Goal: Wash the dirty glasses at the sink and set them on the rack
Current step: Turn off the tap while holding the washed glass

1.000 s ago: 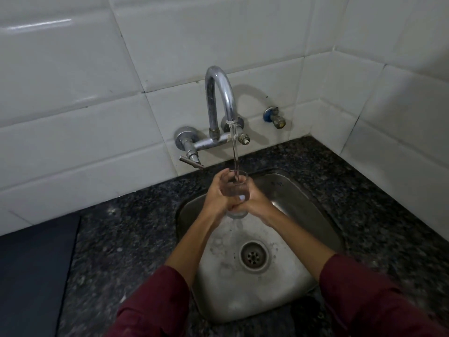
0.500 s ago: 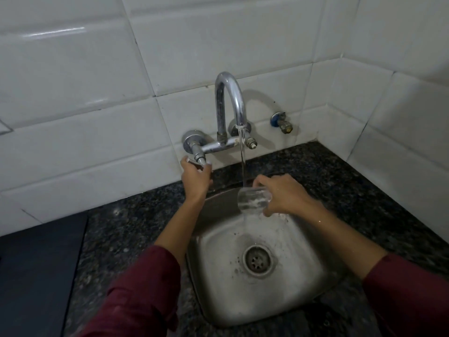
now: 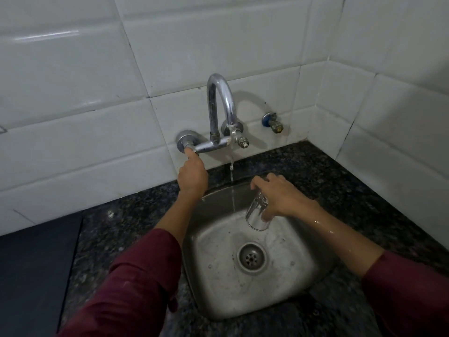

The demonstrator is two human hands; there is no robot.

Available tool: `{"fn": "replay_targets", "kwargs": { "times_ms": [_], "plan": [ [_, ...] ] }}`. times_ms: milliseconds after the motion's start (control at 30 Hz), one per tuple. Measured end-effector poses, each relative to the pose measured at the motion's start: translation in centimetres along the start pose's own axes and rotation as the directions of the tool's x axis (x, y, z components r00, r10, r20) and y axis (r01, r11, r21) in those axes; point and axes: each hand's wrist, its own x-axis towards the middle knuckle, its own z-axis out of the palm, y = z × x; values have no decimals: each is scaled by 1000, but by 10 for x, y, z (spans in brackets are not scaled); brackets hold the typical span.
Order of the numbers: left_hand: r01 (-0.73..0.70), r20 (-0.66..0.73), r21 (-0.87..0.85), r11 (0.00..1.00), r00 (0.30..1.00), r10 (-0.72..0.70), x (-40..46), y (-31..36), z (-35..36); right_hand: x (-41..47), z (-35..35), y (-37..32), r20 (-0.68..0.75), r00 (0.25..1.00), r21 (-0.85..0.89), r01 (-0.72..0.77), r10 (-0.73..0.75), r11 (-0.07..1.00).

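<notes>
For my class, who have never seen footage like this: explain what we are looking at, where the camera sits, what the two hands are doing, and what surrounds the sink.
There is no machine here. The camera is worn on a person's head and looks forward and down, so both arms in dark red sleeves reach into view from below.

The left hand touches the handle of the curved chrome wall tap, from which a thin stream of water falls. The right hand holds a clear drinking glass, tilted mouth down, over the square steel sink, just beside the stream.

The sink, with a round drain, is set in a dark speckled stone counter below white wall tiles. No rack is in view.
</notes>
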Motion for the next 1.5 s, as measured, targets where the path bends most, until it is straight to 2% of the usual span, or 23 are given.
{"fn": "replay_targets", "kwargs": {
  "times_ms": [100, 333, 467, 667, 767, 900, 1133, 1333, 1500],
  "plan": [
    [-40, 29, 4, 999, 999, 40, -6, -7, -5, -5, 8, -2, -74, 997, 113, -20, 28, 993],
    [0, 159, 6, 1000, 987, -1, -50, -31, 2, -11, 36, -8, -179, 981, 245, -30, 75, 969],
    [69, 242, -122, 990, 970, -38, -68, -58, 4, -15, 47, -16, -202, 978, 278, 5, 54, 961],
    [241, 243, -374, 896, 957, -156, -98, -113, -30, -10, 41, -76, -219, 975, 242, 88, -35, 966],
    [321, 192, -417, 850, 946, -263, -109, -154, -65, 1, 36, -128, -234, 963, 231, 189, -134, 954],
    [399, 111, -332, 855, 917, -384, -135, -232, -122, 31, 40, -228, -251, 927, 240, 339, -279, 910],
    [611, -50, -203, 765, 774, -631, -190, -390, -198, 99, 68, -433, -255, 823, 266, 564, -508, 782],
    [733, -82, 31, 679, 679, -729, -223, -470, -212, 138, 102, -587, -226, 715, 321, 695, -661, 643],
    [756, -73, 70, 651, 655, -752, -235, -500, -207, 160, 133, -658, -172, 671, 290, 734, -721, 613]
  ]
}}
